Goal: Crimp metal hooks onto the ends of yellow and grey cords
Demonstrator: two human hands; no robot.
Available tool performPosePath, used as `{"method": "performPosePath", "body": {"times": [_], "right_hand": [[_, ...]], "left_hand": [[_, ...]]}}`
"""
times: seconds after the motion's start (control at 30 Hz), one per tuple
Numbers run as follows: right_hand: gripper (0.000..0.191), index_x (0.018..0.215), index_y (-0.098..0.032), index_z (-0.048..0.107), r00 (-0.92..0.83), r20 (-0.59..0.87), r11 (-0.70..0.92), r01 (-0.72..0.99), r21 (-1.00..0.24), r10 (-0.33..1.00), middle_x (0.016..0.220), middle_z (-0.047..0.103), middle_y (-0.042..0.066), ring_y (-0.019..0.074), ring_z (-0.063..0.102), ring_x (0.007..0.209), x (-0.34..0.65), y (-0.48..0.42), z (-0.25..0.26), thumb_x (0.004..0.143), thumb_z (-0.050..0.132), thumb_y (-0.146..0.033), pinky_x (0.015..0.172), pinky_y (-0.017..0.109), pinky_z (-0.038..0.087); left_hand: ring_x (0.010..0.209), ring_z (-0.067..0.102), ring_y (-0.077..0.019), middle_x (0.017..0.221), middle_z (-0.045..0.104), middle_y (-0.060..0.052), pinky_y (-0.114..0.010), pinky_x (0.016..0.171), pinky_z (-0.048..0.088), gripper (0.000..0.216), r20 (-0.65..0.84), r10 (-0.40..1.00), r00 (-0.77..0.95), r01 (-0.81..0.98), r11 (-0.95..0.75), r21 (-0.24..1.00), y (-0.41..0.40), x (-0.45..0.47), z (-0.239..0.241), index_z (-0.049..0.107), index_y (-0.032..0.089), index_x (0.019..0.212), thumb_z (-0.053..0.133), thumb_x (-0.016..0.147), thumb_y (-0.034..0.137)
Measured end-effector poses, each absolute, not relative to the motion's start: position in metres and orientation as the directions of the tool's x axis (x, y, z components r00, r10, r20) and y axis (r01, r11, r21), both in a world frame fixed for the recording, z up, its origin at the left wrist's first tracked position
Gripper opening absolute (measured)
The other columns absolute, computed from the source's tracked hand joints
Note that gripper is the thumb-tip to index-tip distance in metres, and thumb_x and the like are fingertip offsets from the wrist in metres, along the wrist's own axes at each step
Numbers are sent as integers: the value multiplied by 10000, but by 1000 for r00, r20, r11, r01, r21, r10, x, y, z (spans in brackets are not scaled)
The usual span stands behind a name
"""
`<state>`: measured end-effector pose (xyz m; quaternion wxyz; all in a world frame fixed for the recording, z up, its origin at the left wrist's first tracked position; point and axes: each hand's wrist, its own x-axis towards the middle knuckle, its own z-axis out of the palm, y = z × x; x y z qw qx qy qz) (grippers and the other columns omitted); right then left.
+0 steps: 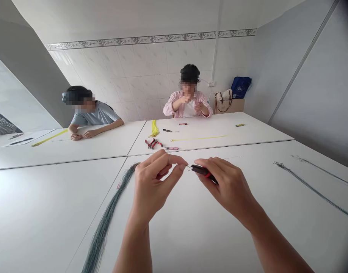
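At the middle of the head view, my left hand (155, 180) is closed, with thumb and forefinger pinching a small thin hook (188, 169). The hook's curved end sticks out past the fingertips. My right hand (226, 182) is wrapped around black pliers with red on the handle (201, 170). The jaws point left, close to the hook; whether they touch it I cannot tell. A long bundle of blue-green lines (108, 212) lies left of my left wrist, its top end partly behind that hand.
Thinner bundles of lines with hooked ends (304, 180) lie at right. Beyond the table seam are red-handled pliers (153, 143), pink snips (171, 148) and a yellow bundle (154, 129). Two people sit across: one in grey-blue (101, 113), one in a pink shirt (176, 102).
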<state>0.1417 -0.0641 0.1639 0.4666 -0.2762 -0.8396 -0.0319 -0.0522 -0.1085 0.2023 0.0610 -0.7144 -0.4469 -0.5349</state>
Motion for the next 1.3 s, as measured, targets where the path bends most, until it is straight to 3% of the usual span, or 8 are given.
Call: {"method": "performPosePath", "body": {"times": [0.33,1.0,1.3], "right_hand": [[84,1020,-189,646,-408,785,841,479,-251,466,800,717,11,126,617,647,142,-66,165,1001,572,-153,623,245,460],[69,1013,-188,649,-391,829,862,468,-196,401,765,715,4,110,607,609,138,-65,165,1017,581,-196,581,232,442],[64,1023,-188,638,-402,825,862,471,-187,398,776,714,8,117,606,626,141,-64,163,999,595,-146,613,241,452]], "left_hand": [[528,324,-70,617,383,62,-226,494,298,166,812,579,72,709,-602,367,-110,-52,204,728,227,843,660,886,81],[503,399,-53,646,544,41,-222,461,318,129,881,470,47,784,-564,259,-110,-47,199,713,210,858,660,932,118],[523,339,-65,611,408,67,-214,476,305,180,820,567,77,712,-607,353,-111,-53,205,730,235,854,675,871,64]]}}
